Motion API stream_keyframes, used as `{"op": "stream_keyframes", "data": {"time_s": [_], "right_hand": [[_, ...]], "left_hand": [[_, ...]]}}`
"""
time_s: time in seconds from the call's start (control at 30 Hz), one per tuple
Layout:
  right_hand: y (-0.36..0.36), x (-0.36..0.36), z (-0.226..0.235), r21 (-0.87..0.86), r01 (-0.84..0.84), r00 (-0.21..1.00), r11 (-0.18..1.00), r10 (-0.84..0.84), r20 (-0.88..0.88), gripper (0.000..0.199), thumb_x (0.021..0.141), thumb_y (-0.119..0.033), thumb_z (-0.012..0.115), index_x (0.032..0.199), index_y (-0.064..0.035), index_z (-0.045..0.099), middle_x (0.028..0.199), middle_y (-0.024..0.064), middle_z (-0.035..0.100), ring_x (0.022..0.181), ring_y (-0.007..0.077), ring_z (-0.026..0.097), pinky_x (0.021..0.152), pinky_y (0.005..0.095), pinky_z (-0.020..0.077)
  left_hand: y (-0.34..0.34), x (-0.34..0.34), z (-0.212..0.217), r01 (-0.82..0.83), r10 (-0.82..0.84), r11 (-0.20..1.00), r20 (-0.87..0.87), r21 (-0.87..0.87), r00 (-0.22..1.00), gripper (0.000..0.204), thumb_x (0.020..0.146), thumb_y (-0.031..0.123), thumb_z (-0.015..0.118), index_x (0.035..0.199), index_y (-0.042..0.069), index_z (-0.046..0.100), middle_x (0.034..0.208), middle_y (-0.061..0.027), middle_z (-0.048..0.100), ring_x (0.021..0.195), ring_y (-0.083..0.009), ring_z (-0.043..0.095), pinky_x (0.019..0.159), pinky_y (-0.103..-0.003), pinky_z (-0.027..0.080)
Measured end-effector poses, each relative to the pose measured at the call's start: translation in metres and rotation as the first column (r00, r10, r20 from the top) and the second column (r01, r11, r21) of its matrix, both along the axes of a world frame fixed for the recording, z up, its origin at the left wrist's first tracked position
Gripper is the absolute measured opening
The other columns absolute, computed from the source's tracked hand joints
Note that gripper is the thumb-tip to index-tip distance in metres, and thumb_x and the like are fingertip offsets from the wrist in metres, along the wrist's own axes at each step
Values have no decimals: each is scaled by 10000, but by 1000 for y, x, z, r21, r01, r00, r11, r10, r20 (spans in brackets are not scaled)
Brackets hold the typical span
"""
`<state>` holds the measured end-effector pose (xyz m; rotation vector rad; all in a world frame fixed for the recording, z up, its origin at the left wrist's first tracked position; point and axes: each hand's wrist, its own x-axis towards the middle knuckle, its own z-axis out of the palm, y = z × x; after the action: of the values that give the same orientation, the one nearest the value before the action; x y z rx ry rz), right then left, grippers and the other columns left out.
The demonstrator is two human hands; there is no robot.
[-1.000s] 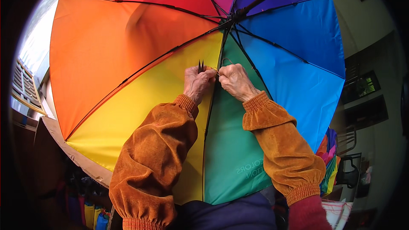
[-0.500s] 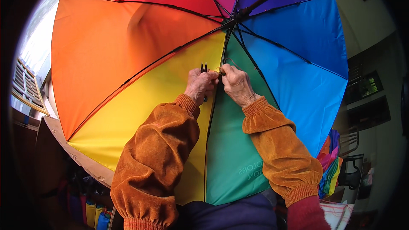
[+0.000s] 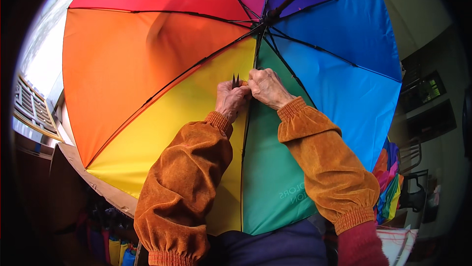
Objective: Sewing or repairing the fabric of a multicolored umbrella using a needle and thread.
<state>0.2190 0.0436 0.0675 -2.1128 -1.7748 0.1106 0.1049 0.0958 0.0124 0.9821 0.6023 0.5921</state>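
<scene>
1. Filling nearly the whole view, an open rainbow umbrella [image 3: 162, 69] is showing its underside, with a window [image 3: 29, 113] at the left edge.
2. Left hand [image 3: 230, 99] is pinching a small dark two-pronged tool [image 3: 235, 80], whose tips are poking up above the fingers.
3. Right hand [image 3: 266, 87] is pinching, fingers pressed together, at the rib [image 3: 244, 133] between the yellow and green panels, touching the left hand.

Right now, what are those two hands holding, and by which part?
The left hand grips small dark snips, only the tips showing. The right hand pinches the umbrella at the rib between yellow and green.
</scene>
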Motion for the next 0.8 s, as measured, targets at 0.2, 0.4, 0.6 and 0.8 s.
{"op": "stream_keyframes", "data": {"time_s": [0.2, 0.4, 0.6, 0.8], "right_hand": [[-1, -3, 0, 61, -78, 997, 995, 79, -16, 163, 790, -53, 458, 758, 70, 561, 618, 179, 572, 524, 258, 582, 515, 354, 474], [-2, -10, 12, -70, 80, 967, 994, -94, -235, 148, 764, -89, 483, 790, 33, 564, 648, 189, 583, 580, 318, 598, 590, 392, 491], [-5, -23, 12, -2, 84, 920, 996, -79, -384, 120, 783, -39, 483, 716, 48, 531, 569, 140, 561, 442, 205, 570, 469, 321, 474], [7, -7, 21, 333, 394, 666, 857, -17, -745, 187, 876, -146, 491, 758, -1, 488, 628, 103, 573, 389, 145, 528, 339, 265, 408]], "left_hand": [[-7, 2, -3, -121, 111, 990, 133, 71, 985, 57, 743, 58, 592, 696, 25, 590, 594, 13, 533, 514, -49, 442, 462, -193, 343], [-5, 11, -13, -147, 124, 973, 137, 176, 983, 74, 766, 80, 597, 712, 31, 607, 617, 40, 537, 543, -31, 431, 486, -190, 339], [-1, 4, -15, -176, 163, 929, 67, 325, 984, 86, 775, 98, 599, 717, 35, 609, 624, 41, 539, 546, -25, 429, 488, -180, 330], [-1, 1, -8, -142, 136, 983, 60, 114, 989, 157, 785, 125, 571, 648, 50, 549, 570, 30, 484, 440, -39, 387, 396, -187, 286]]}}
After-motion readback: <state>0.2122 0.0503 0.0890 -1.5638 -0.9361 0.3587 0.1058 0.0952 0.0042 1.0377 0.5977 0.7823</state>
